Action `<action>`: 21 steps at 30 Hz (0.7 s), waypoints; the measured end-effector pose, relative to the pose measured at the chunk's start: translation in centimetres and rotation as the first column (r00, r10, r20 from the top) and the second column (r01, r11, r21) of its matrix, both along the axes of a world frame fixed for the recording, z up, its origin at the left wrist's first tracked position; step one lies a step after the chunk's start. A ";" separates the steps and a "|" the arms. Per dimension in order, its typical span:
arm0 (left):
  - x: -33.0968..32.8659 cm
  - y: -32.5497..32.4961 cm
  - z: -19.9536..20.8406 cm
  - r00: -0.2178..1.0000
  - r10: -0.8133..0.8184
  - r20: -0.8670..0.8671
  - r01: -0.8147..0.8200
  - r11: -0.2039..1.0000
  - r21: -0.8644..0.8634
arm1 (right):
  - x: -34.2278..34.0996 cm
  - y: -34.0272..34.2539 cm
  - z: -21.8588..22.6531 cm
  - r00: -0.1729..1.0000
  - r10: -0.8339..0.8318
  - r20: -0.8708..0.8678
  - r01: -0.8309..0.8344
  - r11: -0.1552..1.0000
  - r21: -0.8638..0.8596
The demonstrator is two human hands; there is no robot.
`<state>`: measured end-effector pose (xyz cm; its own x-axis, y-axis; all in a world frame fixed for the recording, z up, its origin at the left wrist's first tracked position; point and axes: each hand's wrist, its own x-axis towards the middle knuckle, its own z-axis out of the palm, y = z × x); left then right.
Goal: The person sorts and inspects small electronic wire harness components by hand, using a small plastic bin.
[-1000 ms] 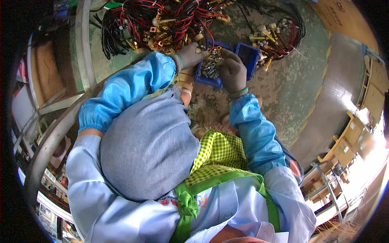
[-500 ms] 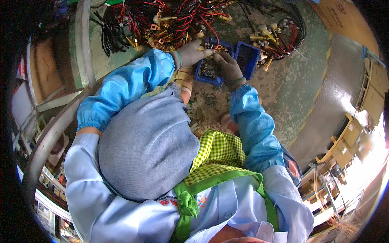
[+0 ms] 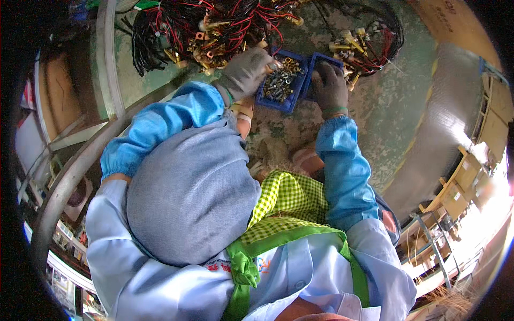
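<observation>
My left hand [image 3: 247,72], in a grey glove, is over the left edge of a blue plastic bin [image 3: 281,105]. Its fingers are curled together, and whatever they pinch is too small to make out. That bin holds loose bolts [image 3: 277,91] along with brass-coloured nuts and washers [image 3: 289,67]. Gloved in grey too, my right hand [image 3: 330,90] dips into a second blue bin [image 3: 307,92] just to the right. The fingertips there are hidden by the hand and the bin wall, as are most of the contents.
Beyond the left bin lies a heap of black and red cables [image 3: 235,24] with brass fittings. A smaller cable bundle [image 3: 364,48] lies at the far right. A curved metal rail [image 3: 80,150] runs along my left. A cardboard box [image 3: 455,27] stands at the far right.
My right hand has gone from over the left bin to the right bin. My left hand has drawn back slightly to the left, so the bolts and washers show.
</observation>
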<state>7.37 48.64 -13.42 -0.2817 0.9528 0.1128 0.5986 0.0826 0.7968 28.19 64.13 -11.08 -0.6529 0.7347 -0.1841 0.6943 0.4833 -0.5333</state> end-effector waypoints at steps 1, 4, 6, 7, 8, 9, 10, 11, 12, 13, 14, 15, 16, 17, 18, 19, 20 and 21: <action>0.6 0.7 1.0 0.996 -0.048 -0.072 0.047 0.999 -0.018 | -1.4 -0.2 0.9 0.995 -0.018 -0.097 0.020 1.000 0.022; 0.7 1.3 1.4 0.976 -0.103 -0.194 0.094 0.994 -0.051 | -4.3 -1.2 3.1 0.928 0.164 -0.333 -0.220 0.966 -0.138; 0.3 1.6 1.1 0.957 -0.223 -0.188 0.225 0.974 -0.010 | -4.6 -1.8 2.7 0.930 0.136 -0.341 -0.233 0.936 -0.264; 0.2 2.0 1.6 0.956 -0.226 -0.187 0.228 0.974 -0.011 | -4.6 -2.1 2.3 0.932 0.105 -0.347 -0.244 0.890 -0.385; 0.1 2.6 2.0 0.956 -0.286 -0.067 0.272 0.949 -0.161 | -4.3 -2.2 1.8 0.932 0.102 -0.347 -0.241 0.890 -0.386; 0.1 3.0 2.3 0.944 -0.324 0.061 0.327 0.896 -0.300 | -3.8 -2.1 1.4 0.942 0.139 -0.306 -0.246 0.906 -0.346; -0.1 2.8 1.6 0.943 -0.327 0.060 0.329 0.894 -0.303 | -3.7 -2.1 1.1 0.949 0.172 -0.265 -0.252 0.918 -0.306; -0.1 2.4 0.7 0.915 -0.389 -0.104 0.359 0.906 -0.225 | -3.4 -1.6 1.0 0.962 0.142 -0.233 -0.211 0.928 -0.307; -0.3 2.0 -0.2 0.863 -0.427 -0.269 0.400 0.904 -0.151 | -3.1 -1.5 1.1 0.962 0.141 -0.235 -0.212 0.927 -0.309; -0.3 2.0 -0.2 0.863 -0.429 -0.267 0.403 0.903 -0.148 | -2.6 -1.1 1.2 0.950 0.090 -0.298 -0.184 0.936 -0.302; -0.2 2.0 -0.3 0.866 -0.412 -0.284 0.391 0.911 -0.130 | -2.2 -0.9 1.3 0.932 0.040 -0.361 -0.155 0.943 -0.296; -0.1 2.0 -0.4 0.868 -0.395 -0.301 0.379 0.919 -0.113 | -2.1 -0.8 0.7 0.935 0.017 -0.354 -0.129 0.947 -0.295; -0.1 2.3 -0.2 0.868 -0.396 -0.299 0.382 0.918 -0.109 | -2.4 -1.2 0.7 0.936 0.016 -0.350 -0.126 0.948 -0.293; 0.0 2.6 0.0 0.855 -0.436 -0.282 0.400 0.899 -0.178 | -3.0 -1.8 0.8 0.933 0.039 -0.358 -0.145 0.951 -0.274; 0.1 2.9 0.2 0.841 -0.473 -0.263 0.416 0.875 -0.246 | -3.4 -2.2 0.8 0.929 0.062 -0.365 -0.164 0.953 -0.256; 0.1 2.9 0.0 0.840 -0.474 -0.265 0.416 0.875 -0.247 | -3.6 -2.7 0.4 0.931 0.113 -0.347 -0.207 0.947 -0.246; 0.1 2.8 -0.2 0.872 -0.456 -0.177 0.409 0.879 -0.247 | -3.4 -2.6 0.4 0.930 0.113 -0.350 -0.207 0.947 -0.245; 0.1 2.7 -0.4 0.897 -0.434 -0.088 0.402 0.882 -0.248 | -3.0 -2.2 0.5 0.959 0.088 -0.270 -0.160 0.952 -0.260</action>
